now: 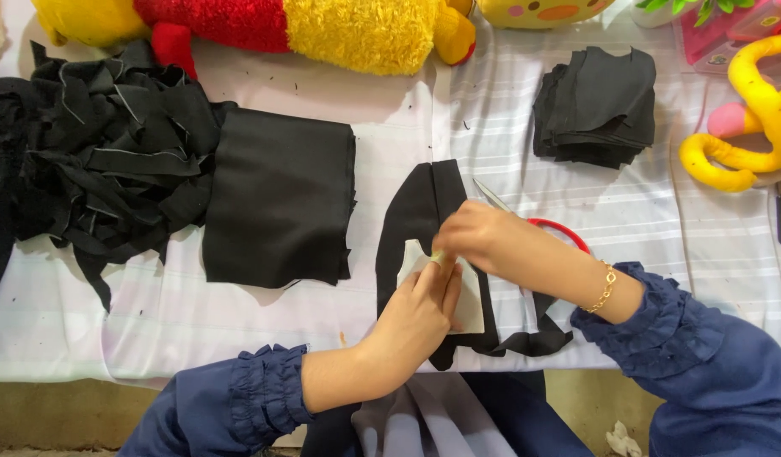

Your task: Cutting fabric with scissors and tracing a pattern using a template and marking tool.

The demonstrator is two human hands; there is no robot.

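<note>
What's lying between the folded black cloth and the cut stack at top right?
In the head view, bare white tablecloth, and lower down the top of the black strip under the hands.

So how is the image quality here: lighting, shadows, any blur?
Head view: bright, even light on the white cloth; soft shadows beside the folded black fabric; the right hand is slightly smeared; the black scrap pile loses detail in the dark; the left hand and paper pattern are sharp.
</note>
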